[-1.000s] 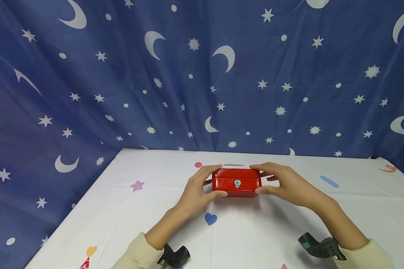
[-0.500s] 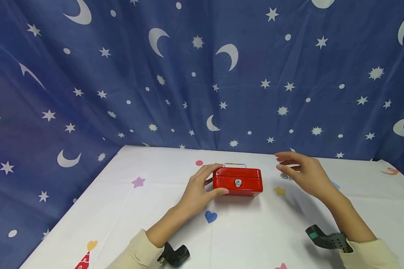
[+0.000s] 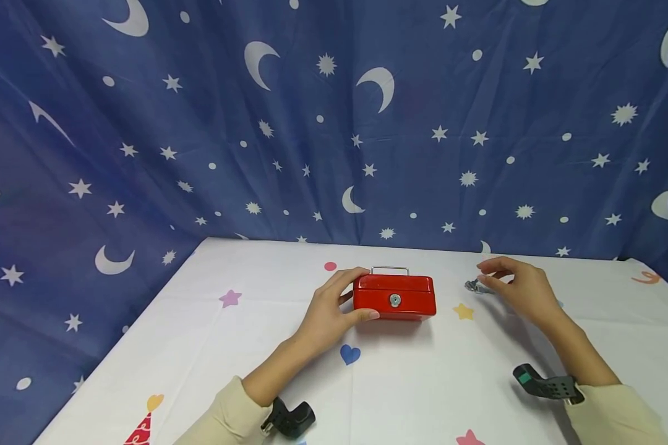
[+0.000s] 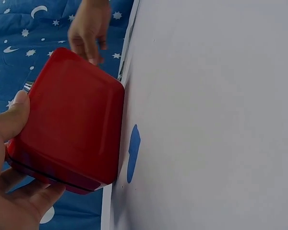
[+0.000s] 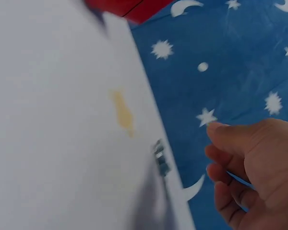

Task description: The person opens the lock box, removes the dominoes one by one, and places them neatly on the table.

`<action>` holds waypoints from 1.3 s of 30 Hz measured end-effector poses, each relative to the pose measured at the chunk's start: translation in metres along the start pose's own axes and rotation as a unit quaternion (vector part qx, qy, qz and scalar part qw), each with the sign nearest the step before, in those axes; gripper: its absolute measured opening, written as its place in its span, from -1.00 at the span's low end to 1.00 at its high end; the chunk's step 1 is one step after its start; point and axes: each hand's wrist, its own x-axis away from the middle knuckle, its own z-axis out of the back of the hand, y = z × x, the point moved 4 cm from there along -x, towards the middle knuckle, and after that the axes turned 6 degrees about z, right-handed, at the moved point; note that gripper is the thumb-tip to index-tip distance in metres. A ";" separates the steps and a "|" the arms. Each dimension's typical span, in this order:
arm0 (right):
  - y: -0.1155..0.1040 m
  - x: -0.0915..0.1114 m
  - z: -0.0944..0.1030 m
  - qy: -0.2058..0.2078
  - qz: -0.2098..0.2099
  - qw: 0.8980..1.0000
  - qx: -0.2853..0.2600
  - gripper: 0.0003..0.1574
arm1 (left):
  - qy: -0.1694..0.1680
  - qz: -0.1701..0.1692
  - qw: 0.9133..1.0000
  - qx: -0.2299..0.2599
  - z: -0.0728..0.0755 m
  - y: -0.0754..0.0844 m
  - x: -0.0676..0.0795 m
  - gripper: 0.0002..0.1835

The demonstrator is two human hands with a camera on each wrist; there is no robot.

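The left hand grips the red box at its left end: its thumb lies on the front near the lower corner, and fingers reach the top edge beside the wire handle. The box stands upright on the tabletop, its lock facing the person. The right hand's grip is narrow, fingers loosely bent and holding nothing. A small silver metal piece lies just beside its fingertips — on the tabletop, outside that grip — to the right of the box and well apart from it.
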 end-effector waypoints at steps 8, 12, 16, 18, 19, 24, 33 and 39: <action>0.019 0.007 -0.019 -0.023 -0.024 0.999 0.007 -0.75 | -0.005 0.002 1.000 0.004 0.000 0.001 0.000 -0.30; 0.025 0.009 -0.026 -0.011 -0.022 0.999 0.024 -0.78 | -0.007 0.002 1.000 0.005 0.001 0.003 0.000 -0.30; 0.028 0.011 -0.029 0.010 -0.022 0.999 0.031 -0.76 | -0.007 0.006 1.000 0.005 0.001 0.003 0.000 -0.29; 0.029 0.011 -0.031 0.015 -0.025 0.999 0.032 -0.75 | -0.005 0.004 1.000 0.003 0.001 0.003 0.000 -0.29; 0.029 0.011 -0.031 0.016 -0.028 0.999 0.032 -0.75 | -0.005 0.003 1.000 0.002 0.001 0.002 0.000 -0.29; 0.030 0.012 -0.034 -0.003 -0.051 0.998 0.030 -0.74 | -0.007 0.001 1.000 -0.001 0.000 0.002 0.000 -0.29; 0.028 0.011 -0.036 -0.042 -0.068 0.996 0.028 -0.72 | -0.015 0.009 1.000 -0.002 0.001 0.004 0.001 -0.31; 0.027 0.010 -0.036 -0.036 -0.058 0.997 0.036 -0.80 | -0.016 0.013 1.000 -0.001 0.001 0.004 0.001 -0.31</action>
